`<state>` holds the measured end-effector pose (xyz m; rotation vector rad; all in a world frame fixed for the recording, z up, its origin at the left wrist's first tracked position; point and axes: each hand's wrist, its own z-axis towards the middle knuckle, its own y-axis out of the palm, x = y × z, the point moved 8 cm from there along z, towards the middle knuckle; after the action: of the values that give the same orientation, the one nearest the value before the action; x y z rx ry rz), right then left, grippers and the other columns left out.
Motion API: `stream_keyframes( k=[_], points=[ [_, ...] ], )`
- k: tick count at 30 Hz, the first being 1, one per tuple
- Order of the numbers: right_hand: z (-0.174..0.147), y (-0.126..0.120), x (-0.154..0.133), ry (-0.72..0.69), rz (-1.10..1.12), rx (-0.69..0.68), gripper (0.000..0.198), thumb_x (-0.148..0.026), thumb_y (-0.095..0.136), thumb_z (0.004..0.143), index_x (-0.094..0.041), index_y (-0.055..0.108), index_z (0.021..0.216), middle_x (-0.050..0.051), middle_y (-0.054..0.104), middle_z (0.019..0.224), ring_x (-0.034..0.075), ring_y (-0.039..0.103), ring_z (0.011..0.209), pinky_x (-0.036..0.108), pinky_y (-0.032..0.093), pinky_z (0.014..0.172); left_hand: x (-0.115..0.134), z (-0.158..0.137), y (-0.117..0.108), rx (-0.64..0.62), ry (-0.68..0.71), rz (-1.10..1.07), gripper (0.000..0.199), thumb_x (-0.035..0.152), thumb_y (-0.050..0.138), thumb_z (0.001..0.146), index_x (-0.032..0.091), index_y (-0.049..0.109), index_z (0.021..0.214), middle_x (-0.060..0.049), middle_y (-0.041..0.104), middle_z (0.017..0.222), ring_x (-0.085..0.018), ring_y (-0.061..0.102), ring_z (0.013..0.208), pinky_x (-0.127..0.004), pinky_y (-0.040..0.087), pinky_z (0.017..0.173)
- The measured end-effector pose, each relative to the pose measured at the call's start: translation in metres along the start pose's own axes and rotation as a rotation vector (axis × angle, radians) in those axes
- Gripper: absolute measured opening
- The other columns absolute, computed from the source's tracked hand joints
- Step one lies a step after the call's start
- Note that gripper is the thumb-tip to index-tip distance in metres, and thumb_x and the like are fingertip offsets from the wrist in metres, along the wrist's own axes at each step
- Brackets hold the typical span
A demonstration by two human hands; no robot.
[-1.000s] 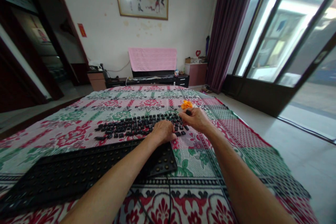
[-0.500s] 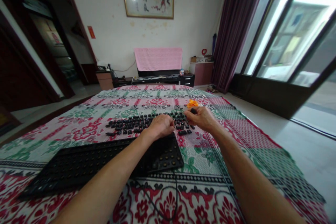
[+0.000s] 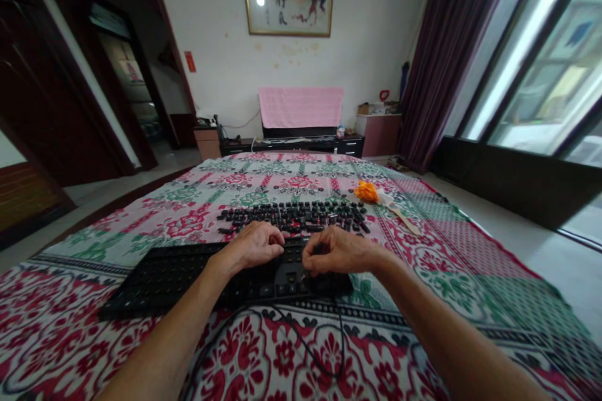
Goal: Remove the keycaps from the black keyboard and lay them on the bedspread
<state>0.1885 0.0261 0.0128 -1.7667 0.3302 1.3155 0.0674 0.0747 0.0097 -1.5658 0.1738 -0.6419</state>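
A black keyboard (image 3: 183,269) with many bare key sockets lies on the patterned tablecloth in front of me. My left hand (image 3: 258,244) is over its upper middle, thumb and forefinger curled together; anything between them is hidden. Over the keyboard's right part is my right hand (image 3: 336,252), fingers bent in a pinch. A small dark keycap (image 3: 322,249) appears between its thumb and fingers. Just past both hands, loose black keycaps (image 3: 301,208) are spread in rough rows.
An orange crumpled cloth-like thing (image 3: 365,191) lies beyond the keycaps at the right, beside a pale wooden handle (image 3: 404,220). The keyboard's black cable (image 3: 342,344) loops toward me over the tablecloth (image 3: 282,357). A low cabinet (image 3: 350,145) stands against the far wall.
My right hand has come from the right end of the keycaps back over the keyboard, with a dark keycap. My left hand has drawn nearer and left. The view has turned slightly left.
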Motion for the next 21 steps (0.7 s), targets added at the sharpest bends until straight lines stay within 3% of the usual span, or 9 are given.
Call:
stream_keyframes(
  k=[4,10,21],
  points=[
    [-0.004,0.001,-0.005,-0.003,-0.069,-0.031,0.012,-0.024,0.059,0.068,-0.016,0.066,0.074,0.000,0.065,0.072,0.009,0.056,0.062,0.018,0.042,0.056,-0.006,-0.004,0.004,0.034,-0.018,-0.017,0.020,0.030,0.053,0.069,0.023,0.068,0.080,0.001,0.065,0.075,-0.012,0.058,0.069,-0.018,0.038,0.059],
    [-0.002,0.006,0.000,0.101,-0.049,-0.032,0.019,-0.032,0.055,0.073,-0.017,0.065,0.080,0.000,0.064,0.063,0.009,0.055,0.054,0.017,0.039,0.049,-0.006,-0.006,0.004,0.078,0.040,-0.055,0.018,0.030,0.053,0.068,0.024,0.068,0.077,0.002,0.065,0.072,-0.013,0.057,0.069,-0.020,0.039,0.062],
    [0.000,0.015,-0.013,0.038,-0.193,0.011,0.018,-0.027,0.050,0.075,-0.016,0.064,0.078,0.000,0.063,0.060,0.007,0.046,0.047,0.016,0.029,0.041,-0.003,-0.006,0.007,0.063,0.081,-0.058,0.019,0.027,0.051,0.068,0.024,0.068,0.076,0.002,0.064,0.069,-0.011,0.056,0.066,-0.019,0.036,0.058]
  ],
)
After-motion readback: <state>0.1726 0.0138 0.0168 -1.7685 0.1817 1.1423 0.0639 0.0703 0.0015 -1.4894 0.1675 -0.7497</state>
